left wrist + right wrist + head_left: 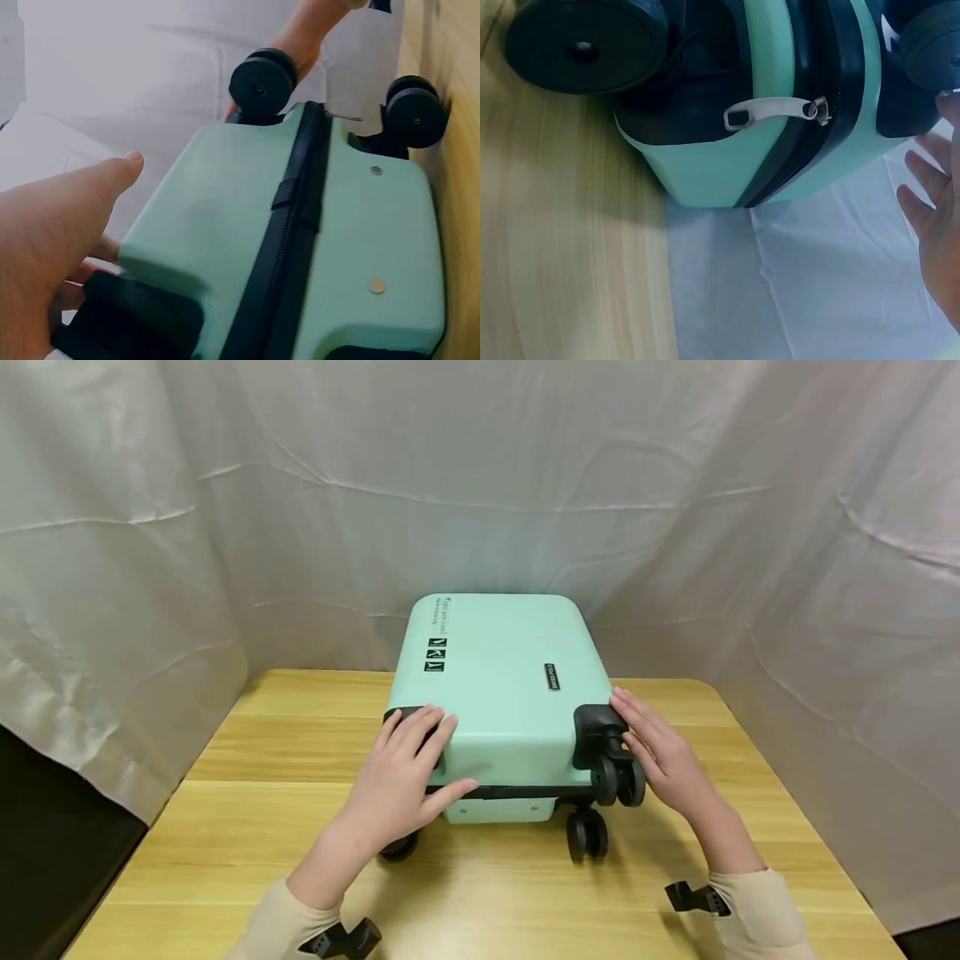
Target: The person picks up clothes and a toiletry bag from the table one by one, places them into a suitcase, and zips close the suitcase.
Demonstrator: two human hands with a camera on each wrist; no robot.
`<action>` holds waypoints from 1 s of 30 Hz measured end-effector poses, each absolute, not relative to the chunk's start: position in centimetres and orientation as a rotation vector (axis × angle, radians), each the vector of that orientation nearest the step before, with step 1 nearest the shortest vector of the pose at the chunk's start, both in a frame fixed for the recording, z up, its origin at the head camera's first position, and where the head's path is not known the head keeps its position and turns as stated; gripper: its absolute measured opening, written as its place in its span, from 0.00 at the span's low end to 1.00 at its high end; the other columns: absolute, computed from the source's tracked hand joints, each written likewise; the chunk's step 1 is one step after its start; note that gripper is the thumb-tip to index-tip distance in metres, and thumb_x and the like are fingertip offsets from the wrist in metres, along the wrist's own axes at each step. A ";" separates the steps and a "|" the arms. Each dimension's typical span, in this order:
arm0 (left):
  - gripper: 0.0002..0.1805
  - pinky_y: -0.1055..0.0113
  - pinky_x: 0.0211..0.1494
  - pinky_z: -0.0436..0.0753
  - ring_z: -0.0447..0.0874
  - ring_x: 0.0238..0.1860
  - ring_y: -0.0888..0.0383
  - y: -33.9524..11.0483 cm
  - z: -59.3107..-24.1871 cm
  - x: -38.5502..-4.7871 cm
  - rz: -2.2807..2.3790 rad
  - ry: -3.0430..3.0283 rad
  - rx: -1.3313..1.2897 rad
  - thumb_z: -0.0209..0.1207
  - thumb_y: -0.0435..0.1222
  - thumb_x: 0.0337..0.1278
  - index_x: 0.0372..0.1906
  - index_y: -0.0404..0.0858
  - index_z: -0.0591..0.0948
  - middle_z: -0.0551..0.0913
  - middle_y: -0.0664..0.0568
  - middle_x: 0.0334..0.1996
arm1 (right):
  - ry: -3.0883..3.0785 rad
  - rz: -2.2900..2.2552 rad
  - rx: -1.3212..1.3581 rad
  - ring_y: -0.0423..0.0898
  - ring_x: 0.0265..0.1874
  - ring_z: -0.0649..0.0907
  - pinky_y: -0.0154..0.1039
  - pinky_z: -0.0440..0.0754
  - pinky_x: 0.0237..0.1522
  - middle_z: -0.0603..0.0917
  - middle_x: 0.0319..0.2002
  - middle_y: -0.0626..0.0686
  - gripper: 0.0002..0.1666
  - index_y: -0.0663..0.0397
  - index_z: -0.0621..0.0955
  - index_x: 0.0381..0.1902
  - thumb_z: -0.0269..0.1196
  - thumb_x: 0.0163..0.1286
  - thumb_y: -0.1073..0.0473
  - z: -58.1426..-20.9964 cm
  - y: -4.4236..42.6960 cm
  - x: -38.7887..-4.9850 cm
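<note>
A mint-green hard-shell suitcase (502, 652) lies flat on the wooden table, its wheeled end toward me. My left hand (397, 777) rests over the near left corner, fingers extended on the black corner guard and thumb stretched along the end face. At the near right corner, my right hand (663, 756) lies against the side with fingers nearly straight, beside the upper caster wheel (618, 778). A lower wheel (587, 833) is close to the tabletop. In the right wrist view, a metal zipper pull (769, 110) hangs from the black zipper band (817, 82).
The wooden table (285, 827) extends around the suitcase. Pale fabric curtains (480, 477) hang behind it and along both sides. A black wrist camera (345, 939) is strapped at the left sleeve, another camera (697, 897) at the right.
</note>
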State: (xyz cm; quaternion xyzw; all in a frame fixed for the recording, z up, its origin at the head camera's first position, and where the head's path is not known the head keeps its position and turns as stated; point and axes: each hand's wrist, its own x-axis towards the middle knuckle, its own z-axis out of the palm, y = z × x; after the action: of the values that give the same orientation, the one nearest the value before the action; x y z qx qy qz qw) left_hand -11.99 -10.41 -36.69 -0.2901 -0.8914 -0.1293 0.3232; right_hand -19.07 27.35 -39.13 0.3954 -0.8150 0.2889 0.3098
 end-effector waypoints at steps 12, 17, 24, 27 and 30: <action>0.29 0.40 0.73 0.58 0.64 0.72 0.48 -13.5 -36.0 -13.5 -0.595 -2.478 -0.886 0.56 0.53 0.65 0.67 0.47 0.73 0.72 0.49 0.67 | -2.265 0.751 0.828 0.36 0.72 0.66 0.23 0.56 0.72 0.74 0.68 0.57 0.31 0.52 0.70 0.70 0.59 0.69 0.68 -40.2 27.6 -18.4; 0.28 0.41 0.72 0.61 0.65 0.71 0.45 -15.0 -36.1 -14.1 -0.606 -2.488 -0.813 0.59 0.49 0.63 0.66 0.46 0.74 0.73 0.47 0.67 | -2.292 0.805 0.760 0.29 0.70 0.65 0.18 0.54 0.69 0.75 0.66 0.61 0.34 0.51 0.70 0.70 0.59 0.67 0.70 -40.7 27.7 -18.2; 0.23 0.42 0.67 0.69 0.73 0.65 0.42 -17.3 -36.4 -15.2 -0.566 -2.406 -0.770 0.60 0.39 0.64 0.63 0.41 0.77 0.77 0.42 0.62 | -2.372 0.889 0.680 0.24 0.65 0.67 0.12 0.55 0.64 0.77 0.62 0.64 0.27 0.53 0.72 0.68 0.56 0.71 0.67 -42.2 28.6 -18.6; 0.23 0.41 0.66 0.69 0.74 0.63 0.42 -18.2 -36.9 -15.8 -0.527 -2.365 -0.764 0.62 0.36 0.61 0.62 0.42 0.77 0.78 0.42 0.60 | -2.406 0.904 0.639 0.32 0.60 0.74 0.10 0.57 0.60 0.80 0.58 0.65 0.23 0.59 0.76 0.63 0.56 0.71 0.68 -43.3 29.0 -19.0; 0.26 0.38 0.65 0.69 0.74 0.63 0.42 -18.8 -37.3 -16.2 -0.485 -2.356 -0.766 0.63 0.36 0.58 0.63 0.43 0.77 0.78 0.42 0.61 | -2.444 0.942 0.601 0.35 0.52 0.79 0.11 0.63 0.55 0.83 0.53 0.63 0.18 0.59 0.79 0.58 0.55 0.72 0.67 -44.1 29.0 -19.2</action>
State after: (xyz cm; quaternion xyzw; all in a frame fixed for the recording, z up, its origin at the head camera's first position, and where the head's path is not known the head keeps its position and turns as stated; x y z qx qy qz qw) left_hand -16.18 -18.83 -37.26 -0.2890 -0.8893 -0.1829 0.3037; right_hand -19.22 28.98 -44.10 0.2178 -0.8861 0.3414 0.2255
